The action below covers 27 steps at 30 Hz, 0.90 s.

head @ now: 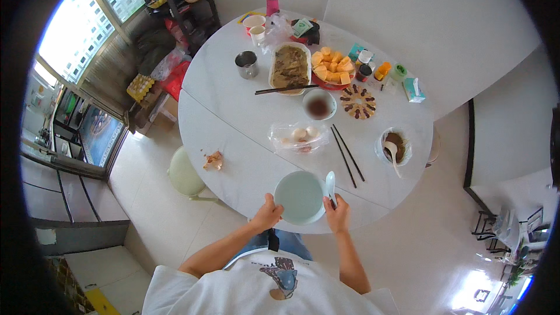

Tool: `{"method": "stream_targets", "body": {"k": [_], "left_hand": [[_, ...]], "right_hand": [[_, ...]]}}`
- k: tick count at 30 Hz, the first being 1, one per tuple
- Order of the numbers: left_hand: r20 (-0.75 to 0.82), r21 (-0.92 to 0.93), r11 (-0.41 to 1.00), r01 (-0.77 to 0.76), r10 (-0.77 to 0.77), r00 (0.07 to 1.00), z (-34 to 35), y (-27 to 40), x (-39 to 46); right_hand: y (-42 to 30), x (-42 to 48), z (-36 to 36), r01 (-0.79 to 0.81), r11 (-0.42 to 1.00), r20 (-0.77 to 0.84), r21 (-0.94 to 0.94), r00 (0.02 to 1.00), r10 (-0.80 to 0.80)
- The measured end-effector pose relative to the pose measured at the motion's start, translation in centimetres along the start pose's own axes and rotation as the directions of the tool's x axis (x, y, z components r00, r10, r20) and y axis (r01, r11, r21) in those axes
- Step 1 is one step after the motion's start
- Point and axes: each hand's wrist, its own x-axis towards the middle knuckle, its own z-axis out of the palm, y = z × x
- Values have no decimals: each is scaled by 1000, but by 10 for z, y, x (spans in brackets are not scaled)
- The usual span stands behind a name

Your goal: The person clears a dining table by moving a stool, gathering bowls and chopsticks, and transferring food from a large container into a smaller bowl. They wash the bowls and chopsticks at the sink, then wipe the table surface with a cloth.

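My left hand grips the left rim of a pale green bowl at the near table edge. On the bowl's right, my right hand holds a white soup spoon, bowl end up; whether it also touches the bowl is unclear. Beyond them lie a plastic bag of eggs and a pair of dark chopsticks. Farther off is a bowl of dark liquid. At the right, a plastic-lined bowl of brown food has a pale spoon in it.
On the round table stand a metal cup, a rectangular dish of food with chopsticks across it, orange fruit pieces, a round trivet, jars and a pink bottle. Eggshells lie left; a green stool stands below.
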Motion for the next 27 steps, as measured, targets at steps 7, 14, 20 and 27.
{"method": "stream_targets", "body": {"k": [7, 14, 20, 27], "left_hand": [[-78, 257, 961, -101, 125, 989, 14, -27, 20], [-139, 497, 852, -164, 264, 954, 19, -1, 11], [-213, 468, 877, -105, 228, 950, 21, -1, 8], [-199, 346, 938, -24, 98, 975, 16, 4, 4]], "right_hand": [[52, -2, 21, 164, 986, -125, -34, 978, -167], [61, -8, 26, 202, 960, -134, -195, 964, -230], [44, -16, 15, 177, 942, -105, -284, 971, -214], [27, -37, 4, 384, 726, 186, -571, 921, -341]]}}
